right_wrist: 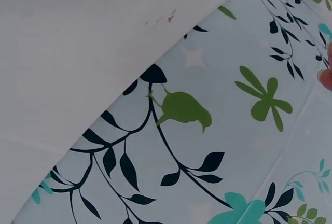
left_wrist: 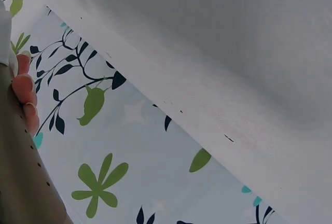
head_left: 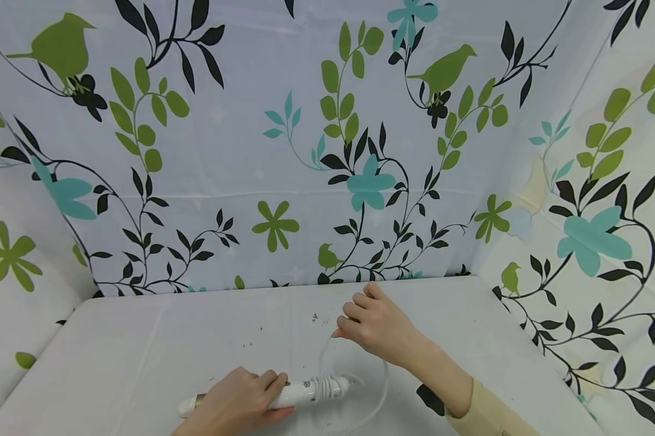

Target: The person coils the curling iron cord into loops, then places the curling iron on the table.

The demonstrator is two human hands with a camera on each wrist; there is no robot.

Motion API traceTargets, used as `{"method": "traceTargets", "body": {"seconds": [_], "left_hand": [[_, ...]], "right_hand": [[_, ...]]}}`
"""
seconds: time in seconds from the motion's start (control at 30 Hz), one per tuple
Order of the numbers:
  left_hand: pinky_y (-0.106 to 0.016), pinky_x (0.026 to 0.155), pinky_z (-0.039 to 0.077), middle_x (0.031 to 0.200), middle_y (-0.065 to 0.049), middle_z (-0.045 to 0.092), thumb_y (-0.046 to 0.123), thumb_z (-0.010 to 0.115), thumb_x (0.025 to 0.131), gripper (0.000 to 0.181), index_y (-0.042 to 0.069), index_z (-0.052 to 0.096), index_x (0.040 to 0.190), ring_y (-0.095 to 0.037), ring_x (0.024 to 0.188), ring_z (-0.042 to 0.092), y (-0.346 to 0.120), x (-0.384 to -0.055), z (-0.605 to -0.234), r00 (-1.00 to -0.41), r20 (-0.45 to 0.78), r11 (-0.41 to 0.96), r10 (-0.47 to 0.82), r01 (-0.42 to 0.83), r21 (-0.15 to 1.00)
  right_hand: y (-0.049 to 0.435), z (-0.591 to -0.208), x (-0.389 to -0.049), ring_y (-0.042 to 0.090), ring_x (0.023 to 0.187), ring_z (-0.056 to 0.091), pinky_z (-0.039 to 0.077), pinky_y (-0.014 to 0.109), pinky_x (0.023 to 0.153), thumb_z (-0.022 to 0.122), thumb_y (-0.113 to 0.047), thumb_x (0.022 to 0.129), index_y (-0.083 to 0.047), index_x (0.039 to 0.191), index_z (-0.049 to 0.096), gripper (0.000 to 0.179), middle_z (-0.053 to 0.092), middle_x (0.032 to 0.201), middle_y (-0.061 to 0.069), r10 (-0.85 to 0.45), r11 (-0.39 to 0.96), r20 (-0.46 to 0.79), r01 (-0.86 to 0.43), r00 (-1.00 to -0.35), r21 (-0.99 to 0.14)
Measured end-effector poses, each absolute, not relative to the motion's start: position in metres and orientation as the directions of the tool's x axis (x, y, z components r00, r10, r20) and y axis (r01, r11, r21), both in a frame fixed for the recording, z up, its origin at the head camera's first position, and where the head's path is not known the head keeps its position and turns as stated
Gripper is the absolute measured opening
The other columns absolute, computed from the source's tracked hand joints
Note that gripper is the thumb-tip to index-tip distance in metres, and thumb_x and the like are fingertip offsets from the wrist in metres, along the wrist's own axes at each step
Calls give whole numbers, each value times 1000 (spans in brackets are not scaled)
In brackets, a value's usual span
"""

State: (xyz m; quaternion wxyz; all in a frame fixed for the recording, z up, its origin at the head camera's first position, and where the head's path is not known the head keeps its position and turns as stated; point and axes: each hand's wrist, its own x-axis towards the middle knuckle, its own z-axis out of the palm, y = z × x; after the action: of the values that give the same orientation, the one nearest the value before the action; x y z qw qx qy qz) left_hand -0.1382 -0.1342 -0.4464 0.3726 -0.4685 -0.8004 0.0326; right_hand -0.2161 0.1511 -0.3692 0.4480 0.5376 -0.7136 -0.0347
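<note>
A white hair iron [head_left: 294, 393] with a tan section lies low over the table in the head view. My left hand [head_left: 245, 396] grips its body, thumb and fingers around it. In the left wrist view, the tan, dotted barrel [left_wrist: 26, 167] shows at the left edge beside fingertips [left_wrist: 26, 92]. Several turns of white cord [head_left: 323, 387] are wound around the handle's right end. Above and right of it, my right hand [head_left: 373, 321] holds the cord in curled fingers; a loose loop hangs below it. Only a fingertip [right_wrist: 326, 79] of the right hand shows in the right wrist view.
The white tabletop [head_left: 196, 327] carries small dark specks. Cloth with printed leaves, birds and flowers [head_left: 223, 151] hangs behind the table and along both sides. A dark patch [head_left: 431, 399] shows beside the right forearm.
</note>
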Motion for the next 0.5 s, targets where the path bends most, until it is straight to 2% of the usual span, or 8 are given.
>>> {"method": "traceTargets", "body": {"seconds": [0.2,0.33,0.5], "left_hand": [[-12,39,16,61,9,47,49,33,107,51,12,61,85,1,38,26,-135,-139,-449,-223,582,514,782,759,-400],[-10,39,21,65,8,53,48,37,106,49,11,63,88,2,38,37,-133,-140,-450,-204,589,495,782,778,-387],[-9,39,26,67,8,56,48,39,106,47,10,63,88,2,39,42,-130,-139,-451,-193,625,494,756,795,-352]], "right_hand": [[149,-376,-224,13,58,26,28,32,68,45,-37,107,-18,64,48,48,33,61,-5,-792,415,611,-742,-9,527],[146,-379,-227,13,58,29,29,31,69,49,-40,105,-19,65,52,45,36,62,-6,-802,414,597,-748,-30,518],[141,-385,-231,12,58,34,30,31,71,61,-44,97,-21,66,58,39,40,62,-7,-803,419,592,-767,-64,486]]}}
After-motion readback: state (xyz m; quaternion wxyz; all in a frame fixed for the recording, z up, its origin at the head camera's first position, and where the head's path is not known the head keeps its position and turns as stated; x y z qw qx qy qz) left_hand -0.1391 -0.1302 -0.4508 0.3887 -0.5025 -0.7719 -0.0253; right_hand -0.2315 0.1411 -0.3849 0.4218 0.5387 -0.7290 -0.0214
